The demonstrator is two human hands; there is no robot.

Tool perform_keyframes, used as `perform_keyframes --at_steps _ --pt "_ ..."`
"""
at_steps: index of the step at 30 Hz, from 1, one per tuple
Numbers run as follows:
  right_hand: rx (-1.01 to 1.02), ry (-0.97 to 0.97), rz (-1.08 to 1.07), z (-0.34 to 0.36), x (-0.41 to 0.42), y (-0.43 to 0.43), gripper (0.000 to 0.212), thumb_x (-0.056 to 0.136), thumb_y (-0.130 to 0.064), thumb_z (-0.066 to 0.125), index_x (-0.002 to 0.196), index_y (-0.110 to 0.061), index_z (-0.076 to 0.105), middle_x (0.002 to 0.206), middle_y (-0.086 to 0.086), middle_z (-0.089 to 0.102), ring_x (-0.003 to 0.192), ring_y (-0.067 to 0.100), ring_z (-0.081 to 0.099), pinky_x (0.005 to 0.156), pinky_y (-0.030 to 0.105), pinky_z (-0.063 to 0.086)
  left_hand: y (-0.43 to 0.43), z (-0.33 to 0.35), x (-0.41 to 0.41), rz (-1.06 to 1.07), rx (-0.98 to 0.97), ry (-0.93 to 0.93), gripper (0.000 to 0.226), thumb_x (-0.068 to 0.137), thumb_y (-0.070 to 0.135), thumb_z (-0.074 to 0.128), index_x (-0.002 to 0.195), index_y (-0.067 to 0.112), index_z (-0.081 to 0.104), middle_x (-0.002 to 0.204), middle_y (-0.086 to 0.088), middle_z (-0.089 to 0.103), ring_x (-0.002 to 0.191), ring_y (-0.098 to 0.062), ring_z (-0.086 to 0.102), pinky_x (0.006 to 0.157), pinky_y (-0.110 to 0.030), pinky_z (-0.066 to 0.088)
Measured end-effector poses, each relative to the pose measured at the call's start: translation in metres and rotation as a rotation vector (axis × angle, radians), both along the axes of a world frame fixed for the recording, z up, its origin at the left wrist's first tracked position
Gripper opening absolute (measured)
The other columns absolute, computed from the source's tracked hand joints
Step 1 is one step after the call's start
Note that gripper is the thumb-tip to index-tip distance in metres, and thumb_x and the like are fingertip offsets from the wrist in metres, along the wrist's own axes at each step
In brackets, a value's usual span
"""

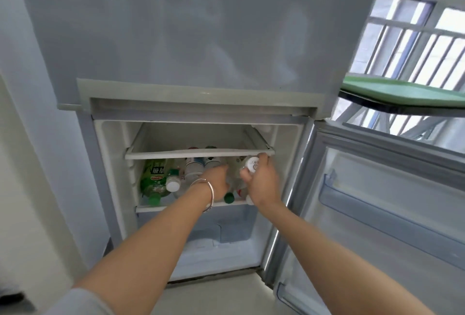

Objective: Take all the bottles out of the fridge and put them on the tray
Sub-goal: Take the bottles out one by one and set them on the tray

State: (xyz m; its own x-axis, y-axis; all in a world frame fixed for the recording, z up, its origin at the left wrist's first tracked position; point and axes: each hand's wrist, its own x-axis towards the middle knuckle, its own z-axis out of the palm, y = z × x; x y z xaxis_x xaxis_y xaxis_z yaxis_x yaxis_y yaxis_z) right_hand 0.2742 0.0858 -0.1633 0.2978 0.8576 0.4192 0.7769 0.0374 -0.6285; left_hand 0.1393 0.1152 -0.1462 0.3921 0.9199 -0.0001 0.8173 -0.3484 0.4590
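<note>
The lower fridge compartment (113, 164) stands open, with several bottles lying on its middle shelf (191, 206). At the left lies a green bottle (153, 179), beside it a clear white-capped bottle (173, 184), and behind them two bottles with white and blue labels (193, 167). My right hand (261, 181) is closed around a clear bottle with a white cap (252, 164) at the shelf's right. My left hand (217, 184) reaches onto a bottle in the middle; a green cap (229, 197) shows below it. The green tray (402, 92) sits on a table at the upper right.
The fridge door (377, 214) hangs open to the right, with door racks (352, 189) on its inside. The closed upper door (188, 25) is above. A white wall is at the left and a barred window (415, 38) behind the tray. The bottom compartment holds frost.
</note>
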Motion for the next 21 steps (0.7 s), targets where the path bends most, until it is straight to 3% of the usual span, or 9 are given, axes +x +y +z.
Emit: perform_keyframes --at_steps 3,6,10,12,15,18,21 --pt "-0.002 -0.219 0.063 0.026 0.005 -0.017 0.039 0.087 -0.027 0.054 0.121 -0.007 0.047 0.116 0.013 0.053 0.091 0.035 0.059 0.071 0.037 0.047 -0.013 0.014 0.008 -0.044 -0.007 -0.042 0.042 0.075 0.027 0.06 0.116 0.022 0.051 0.109 -0.006 0.066 0.102 -0.03 0.064 0.084 -0.039 0.055" --pt "-0.017 -0.399 0.165 0.056 0.011 -0.037 0.042 0.091 -0.031 0.049 0.126 -0.01 0.045 0.121 0.012 0.052 0.094 0.035 0.058 0.07 0.039 0.046 -0.044 0.043 0.014 -0.109 -0.148 -0.098 0.064 0.076 0.01 0.074 0.131 0.011 0.041 0.124 0.003 0.054 0.118 -0.018 0.053 0.092 -0.024 0.045" --pt "0.059 -0.496 0.262 0.099 0.032 -0.068 0.049 0.089 -0.043 0.035 0.122 -0.008 0.047 0.12 0.013 0.056 0.091 0.038 0.059 0.064 0.035 0.036 -0.068 0.068 0.017 -0.159 -0.288 -0.247 0.089 0.069 0.008 0.083 0.142 0.022 0.034 0.134 0.004 0.048 0.127 -0.014 0.042 0.096 -0.021 0.037" --pt "0.106 -0.461 0.261 0.121 0.041 -0.082 0.044 0.089 -0.039 0.04 0.121 -0.011 0.049 0.117 0.01 0.059 0.083 0.031 0.058 0.064 0.033 0.034 -0.077 0.084 0.02 -0.147 -0.311 -0.298 0.092 0.066 0.009 0.084 0.142 0.024 0.035 0.132 0.006 0.05 0.126 -0.015 0.044 0.095 -0.022 0.037" --pt "0.209 -0.387 0.283 0.153 0.049 -0.103 0.035 0.092 -0.037 0.046 0.119 -0.015 0.05 0.108 0.005 0.062 0.078 0.022 0.057 0.063 0.033 0.042 -0.09 0.12 0.023 -0.248 -0.358 -0.341 0.078 0.069 0.004 0.081 0.134 0.027 0.045 0.132 0.001 0.056 0.111 -0.009 0.056 0.085 -0.018 0.046" --pt "0.355 -0.249 0.277 0.183 0.062 -0.117 0.038 0.092 -0.045 0.044 0.119 -0.02 0.049 0.103 0.002 0.063 0.081 0.022 0.062 0.072 0.039 0.051 -0.099 0.157 0.027 -0.342 -0.475 -0.488 0.066 0.072 -0.004 0.074 0.129 0.022 0.052 0.134 -0.009 0.056 0.119 -0.025 0.058 0.097 -0.038 0.052" --pt "0.437 -0.098 0.249 0.204 0.084 -0.129 0.051 0.088 -0.06 0.036 0.121 -0.022 0.047 0.087 0.002 0.061 0.075 0.021 0.06 0.07 0.043 0.053 -0.105 0.195 0.042 -0.433 -0.495 -0.632 0.063 0.077 -0.008 0.065 0.129 0.026 0.055 0.125 -0.007 0.061 0.119 -0.03 0.058 0.097 -0.045 0.05"
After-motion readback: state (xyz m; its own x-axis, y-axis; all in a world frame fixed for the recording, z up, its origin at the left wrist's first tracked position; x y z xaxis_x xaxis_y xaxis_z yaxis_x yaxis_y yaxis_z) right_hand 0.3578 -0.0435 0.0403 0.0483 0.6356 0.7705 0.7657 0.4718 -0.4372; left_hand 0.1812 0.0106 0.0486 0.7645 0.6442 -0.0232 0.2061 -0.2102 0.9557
